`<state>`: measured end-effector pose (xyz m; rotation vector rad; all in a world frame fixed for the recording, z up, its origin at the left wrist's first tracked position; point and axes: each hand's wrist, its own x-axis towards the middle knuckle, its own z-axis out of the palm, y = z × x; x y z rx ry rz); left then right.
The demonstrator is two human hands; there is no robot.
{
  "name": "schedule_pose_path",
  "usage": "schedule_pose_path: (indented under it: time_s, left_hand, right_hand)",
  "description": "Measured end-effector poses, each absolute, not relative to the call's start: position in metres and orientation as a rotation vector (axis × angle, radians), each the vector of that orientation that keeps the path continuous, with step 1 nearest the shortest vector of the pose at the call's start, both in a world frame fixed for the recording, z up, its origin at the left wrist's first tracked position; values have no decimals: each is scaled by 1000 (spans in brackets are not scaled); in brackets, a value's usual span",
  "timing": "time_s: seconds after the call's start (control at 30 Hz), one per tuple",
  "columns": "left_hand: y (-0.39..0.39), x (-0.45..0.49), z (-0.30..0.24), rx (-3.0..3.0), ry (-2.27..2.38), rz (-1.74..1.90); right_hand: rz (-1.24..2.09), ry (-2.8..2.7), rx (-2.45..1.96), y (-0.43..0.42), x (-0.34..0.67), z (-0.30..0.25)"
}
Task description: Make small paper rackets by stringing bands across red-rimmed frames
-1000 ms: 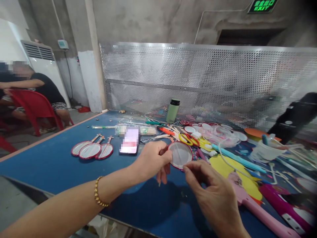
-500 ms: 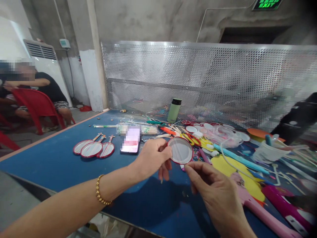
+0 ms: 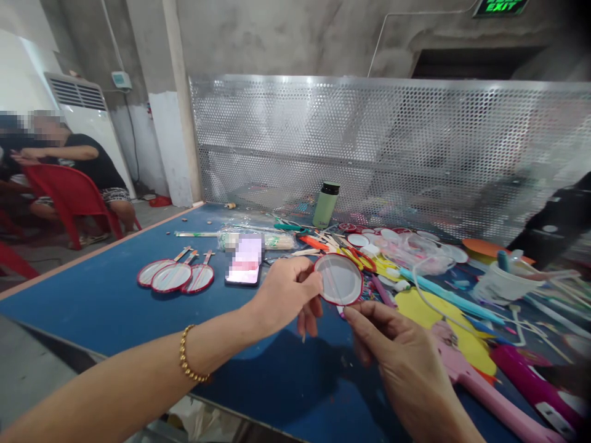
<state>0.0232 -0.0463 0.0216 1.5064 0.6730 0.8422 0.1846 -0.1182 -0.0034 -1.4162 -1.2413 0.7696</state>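
Note:
My left hand [image 3: 295, 292] is closed on the left edge of a small round fan [image 3: 340, 280] with a pale, see-through face and a red rim. The tip of a thin stick shows below its fingers. At the fan's lower rim, my right hand [image 3: 392, 347] has thumb and forefinger pinched together. A faint thin line crosses the face down towards that pinch; whether it is a thread I cannot tell. Further left, three similar red-rimmed fans [image 3: 172, 278] lie overlapping on the blue table [image 3: 115, 326], short handles pointing away.
A lit phone [image 3: 244, 261] stands left of my hands, before a bag of sticks [image 3: 281, 240]. Behind are a green bottle [image 3: 325, 206] and a perforated metal screen [image 3: 286, 129]. Clutter fills the right: scissors [image 3: 367, 258], a white cup [image 3: 501, 284], a pink glue gun [image 3: 489, 394]. People sit far left.
The view has shifted very slightly. Both hands keep their hold at the fan, and the thin line across its face shows more clearly now.

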Motion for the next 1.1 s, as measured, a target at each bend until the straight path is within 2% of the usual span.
schedule_pose_path:
  time_s: [0.4,0.63,0.77,0.97,1.03,1.1]
  left_hand:
    - [-46,22,22,1510,662,826]
    - [-45,21,23,1490,670,845]
    - [-42,21,21,1548,672,770]
    - [-41,23,16,1639,689,579]
    - [-41,23,15,1647,666,503]
    - [-41,23,14,1660,641,457]
  right_hand:
    - [806,-1159,-1435,-118,184,-7]
    - [858,-1076,-1295,-119,186,-6]
    - [654,-1107,-1250,-122,190,1]
    - [-9,-1456,-1428,-119,206,29]
    - [-4,-1668,-1451,-113,211,39]
    - [135,-1836,-1466,-105,213,44]
